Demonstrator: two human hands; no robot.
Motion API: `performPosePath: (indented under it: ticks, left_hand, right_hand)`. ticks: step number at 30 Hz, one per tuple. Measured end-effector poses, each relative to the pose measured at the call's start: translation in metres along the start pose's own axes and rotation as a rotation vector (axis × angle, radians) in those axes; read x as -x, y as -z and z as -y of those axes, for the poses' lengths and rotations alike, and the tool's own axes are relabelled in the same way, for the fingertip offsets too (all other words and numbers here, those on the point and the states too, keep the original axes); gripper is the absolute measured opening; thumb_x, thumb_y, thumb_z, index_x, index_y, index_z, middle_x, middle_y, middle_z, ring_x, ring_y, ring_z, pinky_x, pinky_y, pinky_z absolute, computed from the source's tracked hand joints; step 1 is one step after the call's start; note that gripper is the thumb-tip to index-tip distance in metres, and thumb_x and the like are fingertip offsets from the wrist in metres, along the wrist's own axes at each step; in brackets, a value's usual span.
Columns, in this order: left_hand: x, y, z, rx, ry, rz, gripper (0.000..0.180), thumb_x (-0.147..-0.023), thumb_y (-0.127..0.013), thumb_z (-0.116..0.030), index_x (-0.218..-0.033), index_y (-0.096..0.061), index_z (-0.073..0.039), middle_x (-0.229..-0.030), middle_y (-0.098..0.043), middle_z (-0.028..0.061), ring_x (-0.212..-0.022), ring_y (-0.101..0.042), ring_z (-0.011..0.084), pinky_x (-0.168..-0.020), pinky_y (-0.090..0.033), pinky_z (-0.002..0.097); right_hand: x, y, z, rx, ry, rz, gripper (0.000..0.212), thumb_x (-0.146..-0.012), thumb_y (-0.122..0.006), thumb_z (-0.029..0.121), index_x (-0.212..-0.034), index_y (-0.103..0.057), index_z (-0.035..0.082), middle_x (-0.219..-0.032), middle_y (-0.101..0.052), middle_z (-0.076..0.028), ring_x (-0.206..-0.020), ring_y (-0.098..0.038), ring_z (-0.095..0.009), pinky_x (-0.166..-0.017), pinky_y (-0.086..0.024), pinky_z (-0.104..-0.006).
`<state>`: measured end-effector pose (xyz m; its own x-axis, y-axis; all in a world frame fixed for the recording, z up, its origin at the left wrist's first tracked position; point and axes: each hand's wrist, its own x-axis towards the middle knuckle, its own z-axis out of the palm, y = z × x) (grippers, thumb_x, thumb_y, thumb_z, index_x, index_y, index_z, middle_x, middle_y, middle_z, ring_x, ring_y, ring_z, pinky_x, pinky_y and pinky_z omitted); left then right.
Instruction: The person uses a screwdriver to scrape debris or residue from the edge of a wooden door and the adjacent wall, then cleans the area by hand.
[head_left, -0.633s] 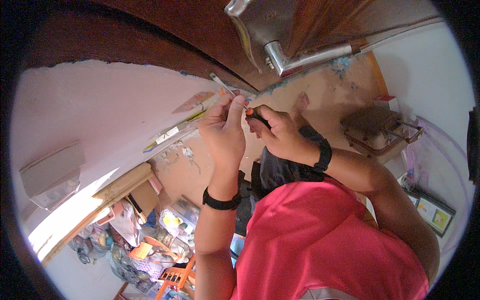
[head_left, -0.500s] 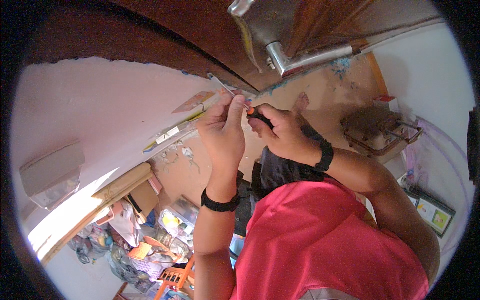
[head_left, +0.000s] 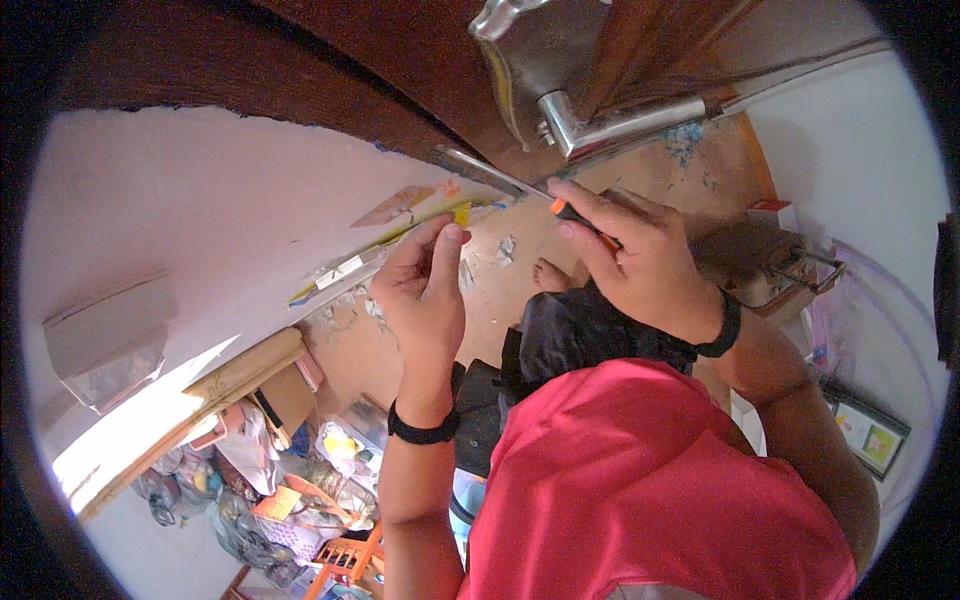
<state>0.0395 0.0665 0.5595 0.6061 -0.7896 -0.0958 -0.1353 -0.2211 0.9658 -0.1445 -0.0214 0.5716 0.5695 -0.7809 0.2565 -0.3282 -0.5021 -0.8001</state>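
Observation:
My right hand [head_left: 640,245] grips a screwdriver [head_left: 585,225] with a black and orange handle, the index finger stretched along it. From the orange collar its metal shaft points up and left to a slim silvery metal length [head_left: 478,167] at the dark wooden door's [head_left: 330,120] edge. Whether that length is a separate strip or part of the shaft, I cannot tell. My left hand [head_left: 425,280] is to the left, off the screwdriver, thumb close to curled fingers. Anything small between them is hidden. A yellow piece [head_left: 462,213] shows just beyond its fingertips.
A silver metal bar [head_left: 640,125] crosses the door ahead. A pale wall [head_left: 230,200] stands left, with paper scraps [head_left: 506,250] on the floor beyond my hands. A brown case [head_left: 750,250] lies at the right. Bags and an orange plastic item [head_left: 350,550] crowd the lower left.
My right hand has moved right with the screwdriver. My left hand has come off the shaft and drawn slightly left and down. My foot shows farther left.

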Motion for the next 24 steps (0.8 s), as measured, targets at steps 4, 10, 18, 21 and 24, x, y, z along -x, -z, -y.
performPosePath:
  ticks: [4, 10, 18, 21, 24]
  left_hand:
    - [0.004, 0.013, -0.001, -0.033, 0.033, -0.015, 0.020, -0.088, -0.063, -0.007, -0.102, -0.065, 0.007, -0.088, -0.067, 0.0095, -0.081, -0.064, 0.0132, -0.073, -0.050, 0.0237]
    - [0.014, 0.023, -0.003, 0.053, 0.009, -0.067, 0.019, -0.089, -0.062, -0.007, -0.102, -0.065, 0.006, -0.089, -0.067, 0.0096, -0.081, -0.064, 0.0131, -0.075, -0.050, 0.0238]
    - [0.019, 0.043, -0.002, -0.034, 0.014, -0.156, 0.019, -0.089, -0.062, -0.010, -0.102, -0.066, 0.004, -0.087, -0.068, 0.0078, -0.076, -0.060, 0.0098, -0.069, -0.044, 0.0215]
    - [0.020, 0.048, 0.002, -0.020, -0.020, -0.195, 0.020, -0.090, -0.062, -0.013, -0.102, -0.067, 0.002, -0.083, -0.068, 0.0054, -0.070, -0.056, 0.0052, -0.058, -0.038, 0.0183]
    - [0.026, 0.054, 0.002, -0.052, -0.016, -0.234, 0.020, -0.090, -0.062, -0.013, -0.103, -0.066, 0.002, -0.082, -0.068, 0.0049, -0.069, -0.055, 0.0050, -0.057, -0.037, 0.0182]
  right_hand:
    - [-0.005, 0.006, 0.006, 0.046, 0.035, 0.016, 0.034, -0.081, -0.064, 0.003, -0.115, -0.060, 0.004, -0.080, -0.063, -0.013, -0.061, -0.058, -0.026, -0.056, -0.046, -0.0327]
    - [-0.007, 0.019, 0.009, 0.207, 0.045, 0.043, 0.033, -0.082, -0.063, 0.003, -0.115, -0.061, 0.004, -0.081, -0.063, -0.014, -0.067, -0.062, -0.028, -0.060, -0.049, -0.0333]
    - [-0.009, 0.022, 0.020, 0.366, 0.043, 0.097, 0.032, -0.082, -0.063, 0.005, -0.114, -0.061, 0.005, -0.082, -0.063, -0.013, -0.069, -0.063, -0.027, -0.060, -0.050, -0.0332]
    - [-0.009, 0.019, 0.022, 0.384, 0.037, 0.109, 0.032, -0.082, -0.063, 0.005, -0.114, -0.061, 0.005, -0.084, -0.063, -0.013, -0.069, -0.063, -0.028, -0.061, -0.050, -0.0342]
    - [-0.009, 0.025, 0.023, 0.429, 0.032, 0.116, 0.031, -0.083, -0.062, 0.005, -0.114, -0.061, 0.004, -0.087, -0.064, -0.014, -0.070, -0.063, -0.029, -0.063, -0.050, -0.0352]
